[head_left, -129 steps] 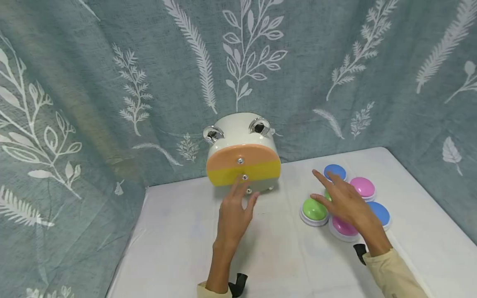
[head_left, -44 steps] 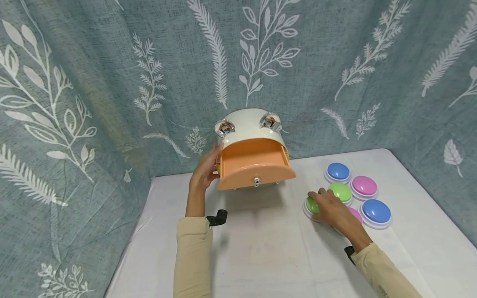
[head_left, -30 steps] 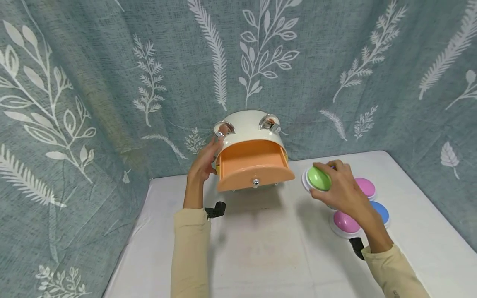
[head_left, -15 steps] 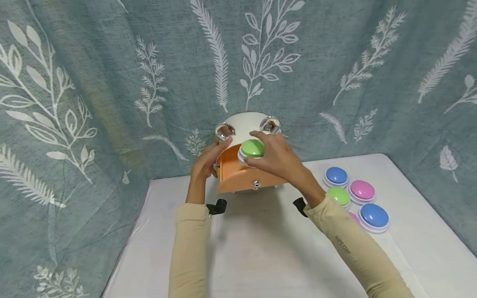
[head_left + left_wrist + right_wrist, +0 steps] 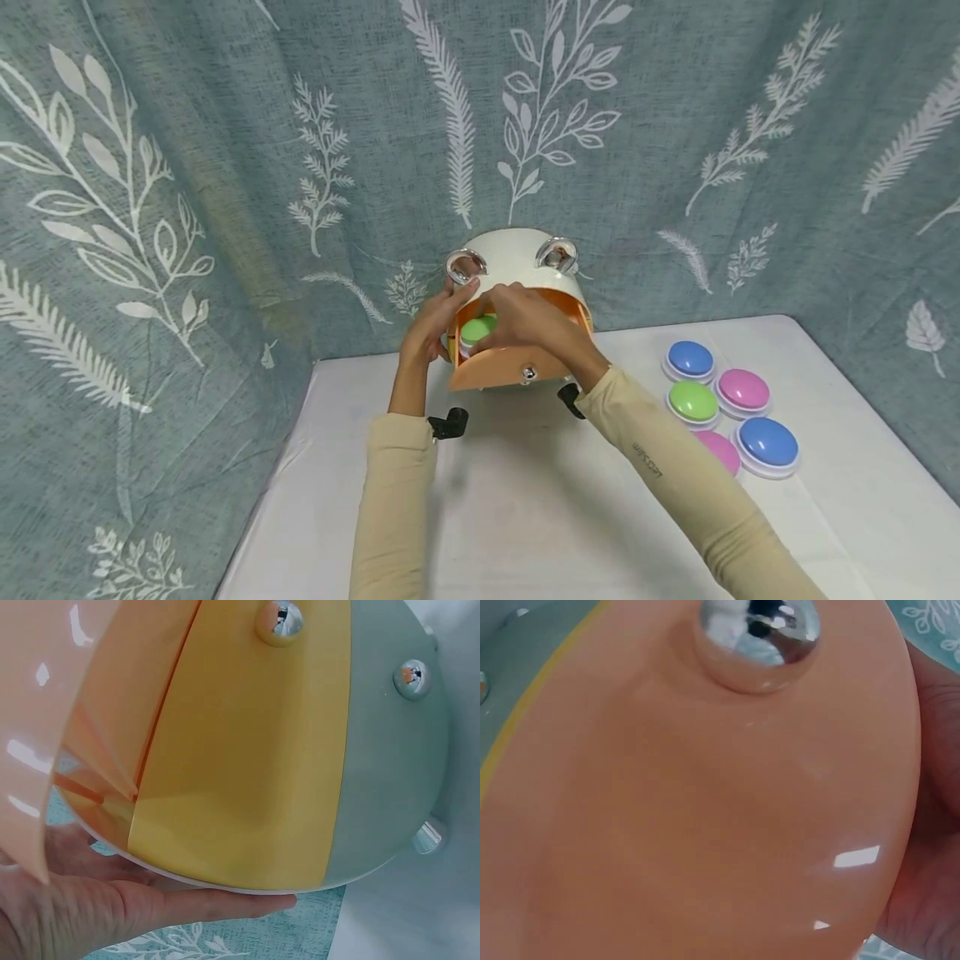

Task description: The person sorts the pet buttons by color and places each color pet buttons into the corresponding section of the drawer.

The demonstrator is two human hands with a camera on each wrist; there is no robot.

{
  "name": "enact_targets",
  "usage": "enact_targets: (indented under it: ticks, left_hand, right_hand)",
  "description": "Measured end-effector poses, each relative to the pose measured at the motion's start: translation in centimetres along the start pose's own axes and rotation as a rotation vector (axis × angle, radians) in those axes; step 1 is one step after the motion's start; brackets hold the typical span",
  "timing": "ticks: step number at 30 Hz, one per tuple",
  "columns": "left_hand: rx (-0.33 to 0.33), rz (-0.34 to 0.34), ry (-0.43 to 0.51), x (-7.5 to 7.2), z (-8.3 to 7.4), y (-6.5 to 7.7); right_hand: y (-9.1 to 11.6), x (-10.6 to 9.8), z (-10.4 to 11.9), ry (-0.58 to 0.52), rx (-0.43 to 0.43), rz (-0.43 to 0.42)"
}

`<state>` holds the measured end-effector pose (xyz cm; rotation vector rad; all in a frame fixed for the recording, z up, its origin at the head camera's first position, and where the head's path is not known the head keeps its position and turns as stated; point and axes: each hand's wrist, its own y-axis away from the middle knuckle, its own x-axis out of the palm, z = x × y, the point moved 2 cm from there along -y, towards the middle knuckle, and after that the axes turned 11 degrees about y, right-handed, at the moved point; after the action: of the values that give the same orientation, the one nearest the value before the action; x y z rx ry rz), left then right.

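A white frog-like drawer box (image 5: 506,248) with silver ring eyes stands at the back of the table. Its top orange drawer (image 5: 495,372) is pulled out. My right hand (image 5: 521,321) reaches over the drawer front and holds a green dome button (image 5: 477,330) inside, at the drawer's left end. In the right wrist view the orange front fills most of the picture and hides the button. My left hand (image 5: 429,329) rests against the box's left side; in the left wrist view a straight finger (image 5: 217,904) lies along the box's edge beside the yellow drawer (image 5: 247,750).
On the right of the white table (image 5: 525,517) sit more dome buttons: two blue, one (image 5: 691,358) at the back and one (image 5: 768,441) nearer; two pink (image 5: 743,388); and a green one (image 5: 693,402). A patterned curtain (image 5: 360,167) hangs behind.
The orange drawer, shut at first, has come out. My right hand has lifted a green button from the group and carried it left into the drawer. My left hand has moved to the box's side.
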<state>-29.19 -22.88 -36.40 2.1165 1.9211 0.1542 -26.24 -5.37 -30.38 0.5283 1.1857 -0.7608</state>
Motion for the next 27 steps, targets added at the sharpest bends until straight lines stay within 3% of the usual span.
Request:
enact_targets:
  ticks: [13, 16, 20, 24, 27]
  left_hand:
    - [0.007, -0.027, 0.024, 0.4, -0.1, 0.0]
    - [0.006, -0.027, 0.026, 0.5, -0.1, 0.0]
    - [-0.006, -0.027, 0.031, 0.5, 0.0, 0.1]
    - [-0.014, -0.032, 0.031, 0.5, 0.2, 0.1]
    - [-0.014, -0.037, 0.030, 0.4, 0.3, 0.1]
  right_hand:
    - [-0.2, -0.5, -0.5, 0.012, -0.067, 0.136]
    - [0.1, -0.4, -0.8, -0.014, -0.089, 0.127]
    - [1.9, -0.8, -1.3, -0.091, -0.026, -0.029]
    - [5.4, -2.0, -2.5, -0.154, 0.093, -0.278]
    - [8.0, -3.1, -4.2, -0.173, 0.176, -0.415]
